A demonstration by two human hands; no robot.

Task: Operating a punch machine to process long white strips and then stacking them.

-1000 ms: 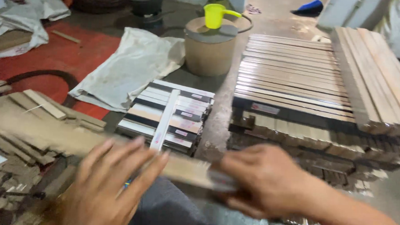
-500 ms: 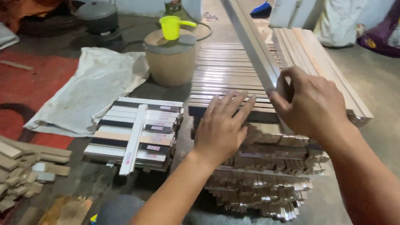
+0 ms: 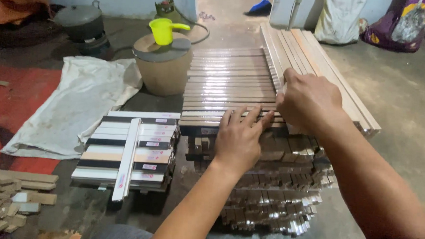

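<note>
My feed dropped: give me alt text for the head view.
Both hands rest on a big stack of wooden strips: left hand flat on its near edge, right hand gripping one strip. A smaller bundle lies left.

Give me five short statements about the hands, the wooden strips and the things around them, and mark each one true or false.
1. The left hand lies flat on the near edge of the stack of wooden strips. True.
2. The right hand is raised in the air, clear of the wood. False: it grips a strip at the right side of the stack.
3. A yellow scoop sits on the lidded round tub. True.
4. A white cloth covers the stack of strips. False: it lies on the floor to the left.
5. The smaller bundle of strips has one strip laid across its top. True.
</note>
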